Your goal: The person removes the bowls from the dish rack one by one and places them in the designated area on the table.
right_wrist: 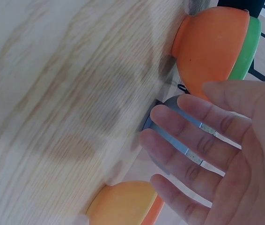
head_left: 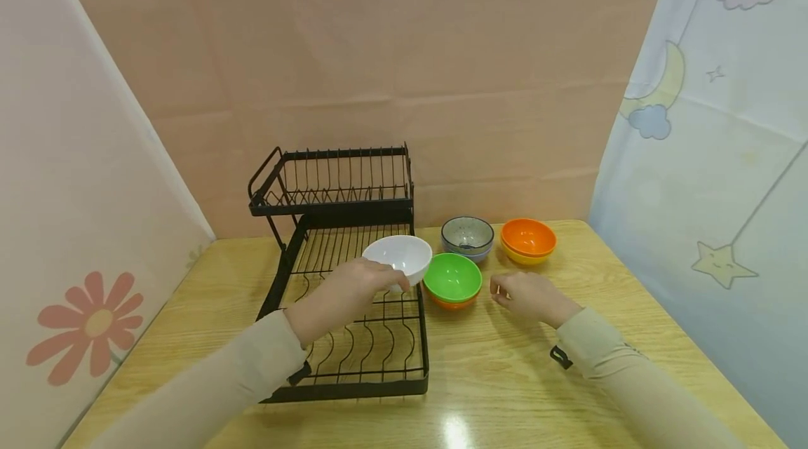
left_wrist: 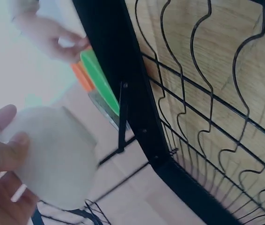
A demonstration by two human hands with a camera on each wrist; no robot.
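My left hand point(head_left: 360, 287) holds a white bowl point(head_left: 404, 254) over the right side of a black dish rack point(head_left: 353, 389); thumb and fingers grip the bowl point(left_wrist: 57, 154) in the left wrist view. My right hand point(head_left: 527, 295) is over the table, just right of a green bowl point(head_left: 453, 276) stacked in an orange one point(head_left: 452, 305). In the right wrist view the fingers point(right_wrist: 188, 164) of that hand are loosely spread, with nothing in them. Behind that stack stands a speckled grey bowl point(head_left: 467, 233) in a bluish one point(head_left: 475, 257).
At the back right an orange bowl point(head_left: 529, 236) is nested in a yellow one point(head_left: 525, 258). The rack's raised upper tier point(head_left: 331, 208) stands at the back left, near the pink cloth backdrop point(head_left: 379, 70). Patterned cloths hang along both sides of the wooden table point(head_left: 505, 379).
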